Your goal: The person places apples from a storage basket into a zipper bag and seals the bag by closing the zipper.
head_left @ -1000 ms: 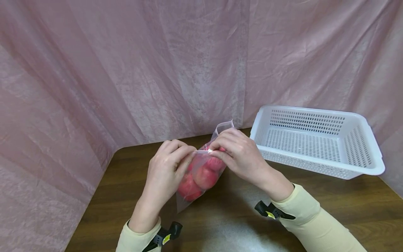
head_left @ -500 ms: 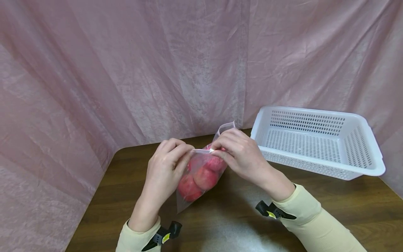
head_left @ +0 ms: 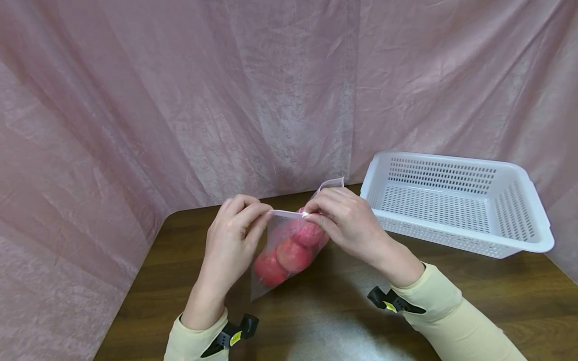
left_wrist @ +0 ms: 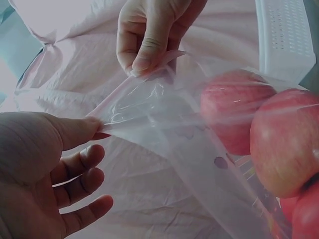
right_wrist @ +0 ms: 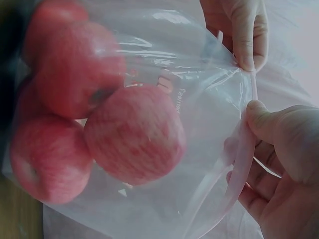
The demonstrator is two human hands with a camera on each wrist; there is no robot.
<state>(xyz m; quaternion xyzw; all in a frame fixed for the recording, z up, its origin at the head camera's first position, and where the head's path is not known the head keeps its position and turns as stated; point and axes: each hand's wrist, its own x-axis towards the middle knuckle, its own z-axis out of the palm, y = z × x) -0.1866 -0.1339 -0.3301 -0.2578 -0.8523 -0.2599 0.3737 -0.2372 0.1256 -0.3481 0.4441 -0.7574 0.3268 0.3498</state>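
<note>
A clear zip bag (head_left: 284, 228) with several red apples (head_left: 293, 254) in it hangs between my two hands. My left hand (head_left: 235, 235) pinches the left end of its zip edge between thumb and forefinger; the other fingers are loosely bent in the left wrist view. Farther along the same edge, my right hand (head_left: 345, 215) pinches the white slider (head_left: 304, 214) with thumb and forefinger. To the right of that hand the bag's mouth (head_left: 333, 183) gapes in a loop. The right wrist view shows the apples (right_wrist: 134, 134) bunched at the bag's bottom.
A white perforated plastic basket (head_left: 456, 200) stands at the right on the brown wooden table (head_left: 316, 321). Behind the table and along its left side hangs a pink curtain (head_left: 253, 100). Each sleeve cuff carries a black wrist camera (head_left: 384, 299).
My left hand has shifted slightly left and up, lengthening the straight stretch of zip edge between the hands. The right hand has barely moved, and the gaping loop has tilted a little right.
</note>
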